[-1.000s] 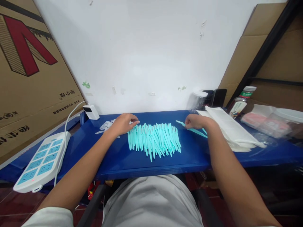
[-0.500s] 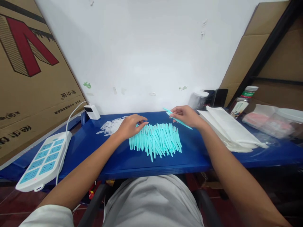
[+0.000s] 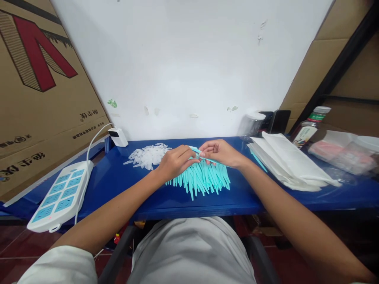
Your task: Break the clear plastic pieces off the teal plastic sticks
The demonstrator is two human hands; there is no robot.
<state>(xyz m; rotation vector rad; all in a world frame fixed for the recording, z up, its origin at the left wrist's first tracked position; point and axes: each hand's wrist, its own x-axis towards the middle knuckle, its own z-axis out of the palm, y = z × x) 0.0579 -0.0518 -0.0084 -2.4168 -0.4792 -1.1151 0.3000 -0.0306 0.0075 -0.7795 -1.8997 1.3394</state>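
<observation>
Above the middle of the table my two hands meet over a heap of thin turquoise plastic sticks (image 3: 204,179). My right hand (image 3: 220,153) is closed in a pinch around one turquoise stick (image 3: 196,150), which slants across its fingers. At that stick's left end the fingers of my left hand (image 3: 177,161) are pinched together. A pale bit shows there, too small to make out. Left of my left hand lies a pile of small translucent white plastic pieces (image 3: 149,155). Another turquoise stick (image 3: 259,161) rests right of my right hand, beside white flat bags.
The white flat bags (image 3: 296,161) lie stacked on the blue table (image 3: 189,207) at the right. Behind them stand a clear jar (image 3: 253,124) and a bottle (image 3: 309,126). A power strip (image 3: 60,197) with a cable and a small white box (image 3: 118,137) are at the left.
My hands have come together over the heap, the right moving left and the left moving right. One turquoise stick now lies beside the bags; the right hand was at two sticks before.
</observation>
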